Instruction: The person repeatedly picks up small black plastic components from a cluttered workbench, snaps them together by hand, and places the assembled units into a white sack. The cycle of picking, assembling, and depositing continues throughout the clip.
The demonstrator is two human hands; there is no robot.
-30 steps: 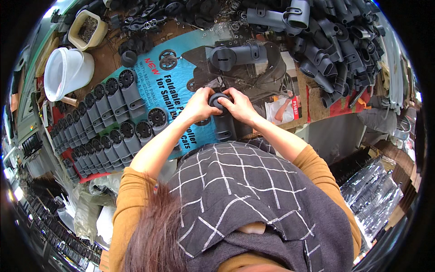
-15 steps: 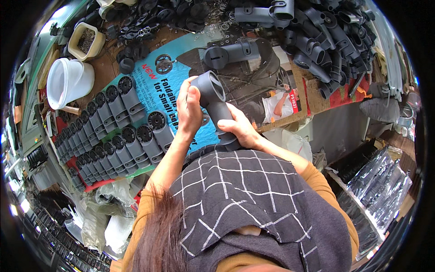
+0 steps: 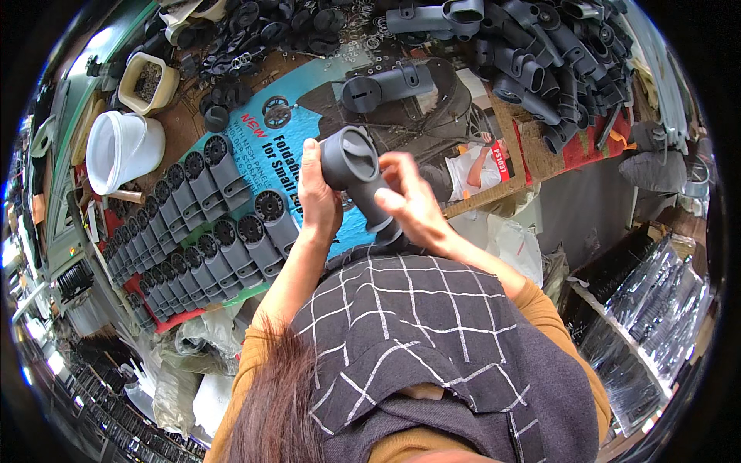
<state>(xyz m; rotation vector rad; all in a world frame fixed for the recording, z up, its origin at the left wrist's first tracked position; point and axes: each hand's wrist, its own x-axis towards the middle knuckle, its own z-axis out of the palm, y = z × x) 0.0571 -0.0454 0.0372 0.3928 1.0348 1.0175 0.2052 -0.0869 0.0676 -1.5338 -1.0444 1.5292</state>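
Note:
My left hand (image 3: 319,194) is closed round the round head of a dark grey plastic joint housing (image 3: 353,160), its thumb upright along the side. A knob with a raised bar shows in the housing's round face. The tubular body of the housing slants down toward my apron. My right hand (image 3: 417,202) is beside the housing's right side with its fingers apart and a little blurred; whether a fingertip touches the housing I cannot tell. Another grey housing (image 3: 386,86) lies just beyond on the printed cardboard sheet (image 3: 351,241).
Two rows of grey housings with black discs (image 3: 204,266) stand at the left. Behind them are a white bucket (image 3: 108,158) and a cream tub (image 3: 166,91) of small parts. Black caps (image 3: 270,31) and springs lie at the back, and a heap of housings (image 3: 540,69) at back right.
My right hand has let go of the housing's tube and moved up along its right side, fingers spreading. A knob now shows in the round face, which has turned upward.

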